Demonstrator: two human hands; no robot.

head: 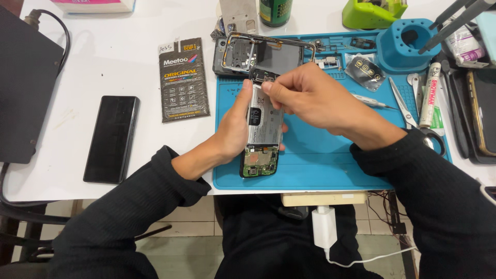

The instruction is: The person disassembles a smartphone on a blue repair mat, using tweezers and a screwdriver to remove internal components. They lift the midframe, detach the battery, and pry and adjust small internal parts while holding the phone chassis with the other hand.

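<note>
An opened phone (262, 135), its back off, shows a silver battery and a green circuit board at its near end. My left hand (231, 133) grips it from the left side, above the blue work mat (320, 165). My right hand (310, 95) reaches in from the right, fingertips pinched at the phone's upper part near the battery's top edge. Whether they pinch a small part I cannot tell. Behind the hands, a phone frame (268, 51) with a metal rim lies at the mat's far edge.
A black phone (112, 138) lies face up on the white table at left, beside a dark spare-part packet (183, 79). Scissors (408, 111), a glue tube (429, 95), a thin tool (369, 101) and a blue holder (408, 44) sit right. A dark box (26, 88) stands far left.
</note>
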